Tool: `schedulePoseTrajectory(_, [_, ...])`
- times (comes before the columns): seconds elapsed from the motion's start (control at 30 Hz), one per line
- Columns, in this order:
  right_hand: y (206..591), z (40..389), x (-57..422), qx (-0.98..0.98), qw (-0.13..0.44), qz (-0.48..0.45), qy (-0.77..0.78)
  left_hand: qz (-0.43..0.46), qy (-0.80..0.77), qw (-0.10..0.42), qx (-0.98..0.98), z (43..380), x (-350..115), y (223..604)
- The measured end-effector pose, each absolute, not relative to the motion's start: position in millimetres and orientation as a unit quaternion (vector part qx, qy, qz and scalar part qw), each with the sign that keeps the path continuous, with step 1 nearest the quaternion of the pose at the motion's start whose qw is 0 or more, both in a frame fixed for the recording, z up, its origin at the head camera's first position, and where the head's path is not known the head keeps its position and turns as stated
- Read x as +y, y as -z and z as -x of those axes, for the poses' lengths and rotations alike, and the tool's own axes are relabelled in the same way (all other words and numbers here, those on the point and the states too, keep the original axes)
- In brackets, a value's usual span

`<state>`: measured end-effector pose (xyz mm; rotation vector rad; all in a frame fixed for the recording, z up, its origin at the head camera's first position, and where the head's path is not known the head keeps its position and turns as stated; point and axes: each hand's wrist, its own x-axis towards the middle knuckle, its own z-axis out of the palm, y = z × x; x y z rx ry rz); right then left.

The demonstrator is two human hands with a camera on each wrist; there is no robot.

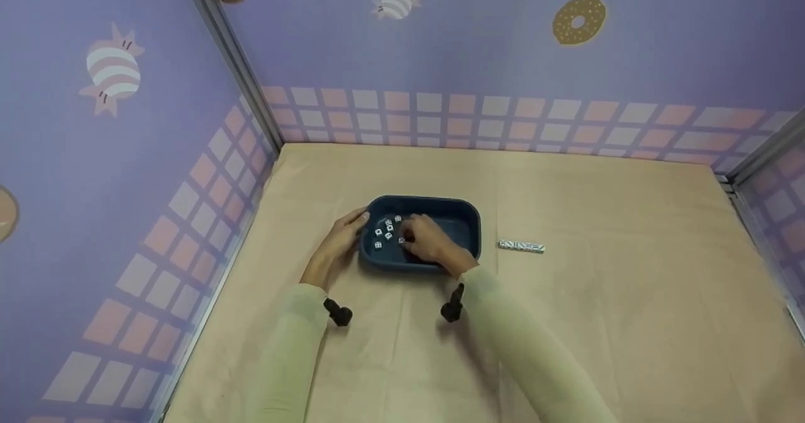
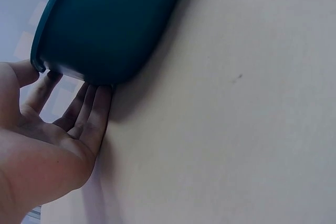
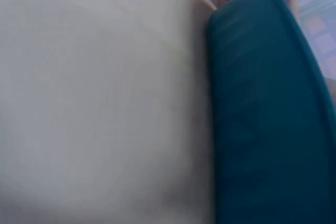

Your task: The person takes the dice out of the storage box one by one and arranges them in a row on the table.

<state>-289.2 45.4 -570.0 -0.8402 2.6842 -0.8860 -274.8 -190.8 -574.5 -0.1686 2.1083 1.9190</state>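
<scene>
A dark blue rectangular plastic tub [image 1: 465, 206] stands on the table with several small white dice [image 1: 378, 232] loose in its left half. My left hand [image 1: 343, 234] holds the tub's left end; in the left wrist view, the thumb is at the rim and the fingers [image 2: 97, 114] lie against the outer wall. My right hand [image 1: 429, 239] reaches over the near rim into the tub, its fingers curled and pointing left. It pinches a die [image 1: 401, 241] at the fingertips. The right wrist view shows mostly the tub's outer side [image 3: 268, 114].
Right of the tub, a straight row of white dice [image 1: 521, 246] lies on the beige-covered table [image 1: 597, 297]. Purple patterned walls [image 1: 490, 46] rise at the back and both sides. A black wrist mount [image 1: 339, 313] sticks out from each sleeve.
</scene>
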Motion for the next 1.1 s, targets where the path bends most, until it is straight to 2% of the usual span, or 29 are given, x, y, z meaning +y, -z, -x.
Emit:
schedulePoseTrajectory(0.23, [548,283,61,0.879,0.103,0.309,0.35,0.048,-0.647,0.138,0.748,274,-194,575])
schedulePoseTrajectory(0.4, [523,273,82,0.871,0.069,0.345,0.344,0.051,-0.66,0.132,0.738,274,-196,576])
schedulePoseTrajectory(0.57, [509,262,121,0.867,0.031,0.364,0.34,0.051,-0.68,0.147,0.716,275,-192,575])
schedulePoseTrajectory(0.83, [505,258,205,0.88,-0.006,0.306,0.362,0.054,-0.677,0.143,0.72,273,-192,574])
schedulePoseTrajectory(1.1, [527,254,280,0.904,-0.016,0.245,0.351,0.056,-0.684,0.14,0.714,273,-190,577])
